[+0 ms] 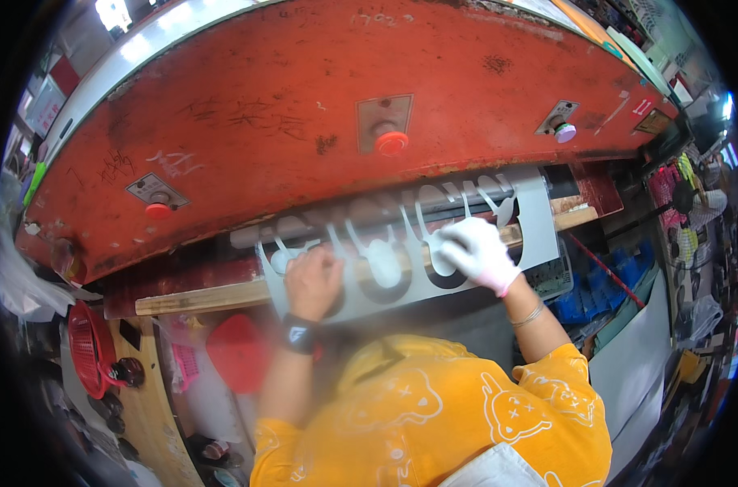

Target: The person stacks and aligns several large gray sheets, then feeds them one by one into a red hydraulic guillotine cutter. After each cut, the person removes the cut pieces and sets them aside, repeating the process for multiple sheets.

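With bare left hand and gloved right hand over the cut-out white sheet, can't tell if gripping, likely steadying it flat, centre, across the wooden bar before the far red machine.

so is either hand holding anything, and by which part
Can't tell: the left hand is over the left part of the pale cut-out sheet, the gloved right hand over its right part, contact blurred or hidden.
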A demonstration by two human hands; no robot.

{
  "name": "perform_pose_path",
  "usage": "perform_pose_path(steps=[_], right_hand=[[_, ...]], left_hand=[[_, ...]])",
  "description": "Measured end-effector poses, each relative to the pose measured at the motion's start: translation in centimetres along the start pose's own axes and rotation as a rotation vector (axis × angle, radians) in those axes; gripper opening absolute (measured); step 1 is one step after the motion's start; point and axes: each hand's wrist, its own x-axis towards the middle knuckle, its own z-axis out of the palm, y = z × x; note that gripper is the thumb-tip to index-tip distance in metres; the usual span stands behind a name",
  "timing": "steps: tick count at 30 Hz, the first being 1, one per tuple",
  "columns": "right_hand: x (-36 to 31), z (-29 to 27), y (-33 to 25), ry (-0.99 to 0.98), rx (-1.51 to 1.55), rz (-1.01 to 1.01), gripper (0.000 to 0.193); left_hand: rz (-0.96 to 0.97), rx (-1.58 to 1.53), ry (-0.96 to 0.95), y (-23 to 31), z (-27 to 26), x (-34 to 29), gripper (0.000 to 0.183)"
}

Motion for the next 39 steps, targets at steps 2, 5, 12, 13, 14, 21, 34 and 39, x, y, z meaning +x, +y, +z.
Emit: perform_pose_path(steps=[2, 5, 12, 13, 14, 21, 34, 39], right_hand=[[-0.3, 1.4, -1.5, 0.1, -0.201, -0.048, 0.031], [-0.1, 1.3, -2.8, 0.143, -0.212, -0.027, 0.028], [0.1, 1.3, -3.8, 0.192, -0.191, -0.037, 0.012], [0.0, 1.6, -3.8, 0.187, -0.188, -0.029, 0.013], [-0.1, 1.8, -3.8, 0.212, -0.194, -0.017, 0.013], [0.1, -0.8, -2.6, -0.391, 0.215, 0.306, 0.038], [3.0, 8.0, -11.0, -0.084, -0.203, 0.267, 0.078], [-1.3, 5.1, -11.5, -0.064, 0.111, 0.278, 0.072]], left_hand=[[-0.019, 0.003, -0.023, 0.2, -0.1, -0.1, 0.019], [-0.026, 0.007, -0.027, 0.3, -0.3, -0.3, 0.019], [-0.01, 0.035, -0.032, 0.4, 0.0, -0.5, 0.017], [-0.037, 0.045, -0.053, 0.3, 0.1, -0.7, 0.016], [-0.018, 0.038, -0.037, 0.2, 0.2, -0.8, 0.016], [-0.043, -0.004, -0.075, 0.9, 0.5, -4.5, 0.014], [0.192, -0.107, -0.222, 5.2, -4.3, -7.0, 0.028], [0.129, -0.109, -0.328, 6.1, -4.3, -10.3, 0.037]])
